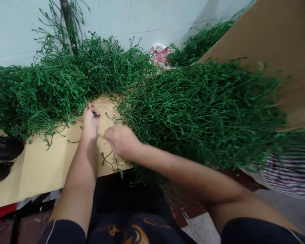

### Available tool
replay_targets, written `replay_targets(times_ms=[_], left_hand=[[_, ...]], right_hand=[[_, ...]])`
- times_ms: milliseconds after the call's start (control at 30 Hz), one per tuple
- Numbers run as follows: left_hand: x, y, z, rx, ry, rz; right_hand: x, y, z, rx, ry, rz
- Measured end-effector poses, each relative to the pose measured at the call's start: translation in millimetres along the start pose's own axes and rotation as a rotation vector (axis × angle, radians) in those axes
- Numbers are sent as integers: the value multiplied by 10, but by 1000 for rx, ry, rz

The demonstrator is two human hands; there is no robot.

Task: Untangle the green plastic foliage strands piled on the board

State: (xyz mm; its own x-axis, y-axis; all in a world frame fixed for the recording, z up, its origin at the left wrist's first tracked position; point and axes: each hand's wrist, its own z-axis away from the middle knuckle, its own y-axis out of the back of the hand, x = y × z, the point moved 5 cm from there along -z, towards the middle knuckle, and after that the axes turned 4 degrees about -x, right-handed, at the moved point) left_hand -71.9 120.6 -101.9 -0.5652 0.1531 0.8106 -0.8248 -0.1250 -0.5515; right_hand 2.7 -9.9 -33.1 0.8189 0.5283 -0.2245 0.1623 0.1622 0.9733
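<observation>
Large heaps of thin green stems with small knobby tips cover much of a cardboard-coloured work surface [48, 169]. One heap [53, 88] spreads along the left and back, another [198, 108] fills the right. My left hand [91, 113] is at the near edge of the left heap, fingers curled around a small dark thing too small to name. My right hand [120, 139] is blurred by motion beside the right heap, its fingers bent; what they hold, if anything, is unclear. A few loose stems [110, 161] lie below my hands.
A black cylindrical container [5, 146] stands at the left edge. A large brown cardboard sheet [274, 44] rises at the right. Pink and white cloth [160, 56] lies by the wall. Striped fabric [289, 171] is at the lower right. A dark upright rod [68, 27] stands behind the left heap.
</observation>
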Motion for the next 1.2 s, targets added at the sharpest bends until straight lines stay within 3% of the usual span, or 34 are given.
replay_targets(times_ms=[67, 133, 200, 333, 433, 533, 633, 767, 867, 967, 1200], left_hand=[[33, 52, -9, 32, -13, 84], [37, 53, 6, 1, -4, 91], [13, 26, 49, -51, 33, 35], [-57, -65, 161, -122, 98, -127], [-134, -200, 226, -216, 119, -297], [-206, -344, 275, -329, 58, -440], [-283, -409, 305, -405, -11, -567], [-333, -384, 289, -390, -119, -660], [-317, -402, 274, -414, -163, -629], [-276, -425, 246, -458, -113, -517], [-203, -237, 109, -229, 44, -199]], right_hand=[[-187, 14, 154, -52, 186, -28], [-115, 149, 271, -19, 149, -11], [215, 382, 379, 89, -76, 57], [1006, 906, 742, 424, -545, 258], [1237, 1052, 869, 549, -693, 327], [1118, 909, 562, 506, -530, 198], [936, 595, -4, 300, -350, 45], [933, 309, -504, 84, -354, -110], [1027, 327, -549, 119, -359, -164], [1137, 409, -460, 226, -380, -229], [1075, 401, -419, 340, -289, -438]])
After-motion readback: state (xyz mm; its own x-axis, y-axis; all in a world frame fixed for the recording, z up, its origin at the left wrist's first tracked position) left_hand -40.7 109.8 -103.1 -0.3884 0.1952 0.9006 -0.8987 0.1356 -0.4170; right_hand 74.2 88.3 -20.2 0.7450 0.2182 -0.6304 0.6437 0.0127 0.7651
